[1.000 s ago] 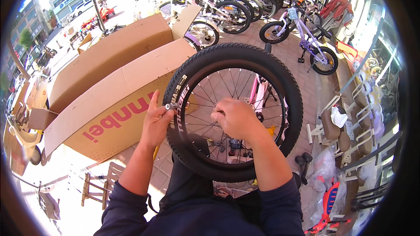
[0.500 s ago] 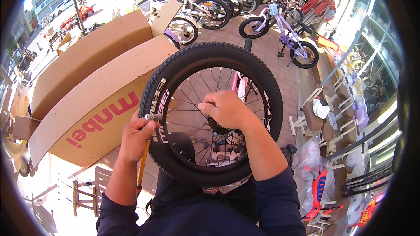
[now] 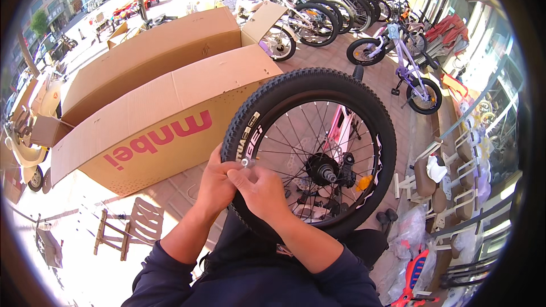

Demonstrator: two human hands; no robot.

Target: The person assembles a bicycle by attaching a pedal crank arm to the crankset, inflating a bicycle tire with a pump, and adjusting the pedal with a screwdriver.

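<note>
Right hand point(image 3: 263, 192) has been moved from the hub point(image 3: 324, 170) to the left edge of the wheel point(image 3: 310, 84), next to the left hand point(image 3: 219, 181); wheel is positioned in front of the person, above the legs point(image 3: 224, 232), right of the cardboard box point(image 3: 170, 136). Silver metal fitting point(image 3: 245, 162) is pinched in the left fingers at that edge. Right fingers are bunched against them; how far closed, and on what, cannot be told. Tyre is already mounted; fitting is brought to the rim, but whether it is seated cannot be told; seating is left if not.
</note>
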